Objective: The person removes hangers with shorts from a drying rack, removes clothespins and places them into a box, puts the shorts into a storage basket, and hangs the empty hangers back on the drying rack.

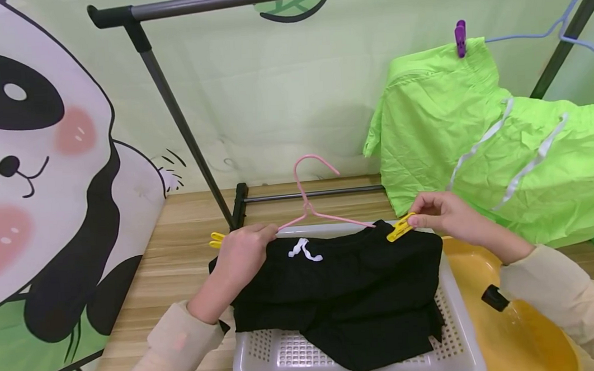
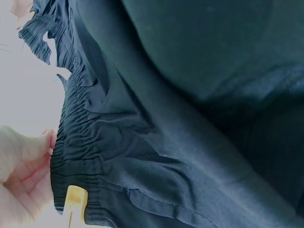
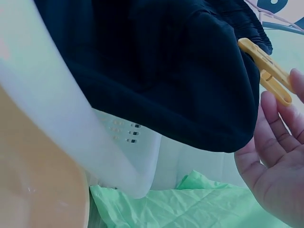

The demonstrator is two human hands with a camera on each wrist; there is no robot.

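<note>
Black shorts (image 1: 342, 284) with a white drawstring bow hang from a pink hanger (image 1: 305, 196) over a white basket. My left hand (image 1: 245, 252) holds the waistband at the hanger's left arm, beside a yellow clothespin (image 1: 217, 240). In the left wrist view that clothespin (image 2: 76, 204) grips the gathered waistband close to the fingers. At the other end, my right hand (image 1: 442, 214) pinches a second yellow clothespin (image 1: 401, 227) between thumb and fingers. In the right wrist view the tip of this clothespin (image 3: 266, 71) overlaps the black cloth at the waistband.
The white perforated basket (image 1: 466, 333) stands on the wood-grain surface (image 1: 179, 253), with a yellow basin (image 1: 516, 336) at its right. Bright green shorts (image 1: 424, 117) hang at the right from a blue hanger (image 1: 521, 37) with a purple clothespin (image 1: 460, 38). A dark metal rack (image 1: 182, 118) stands behind.
</note>
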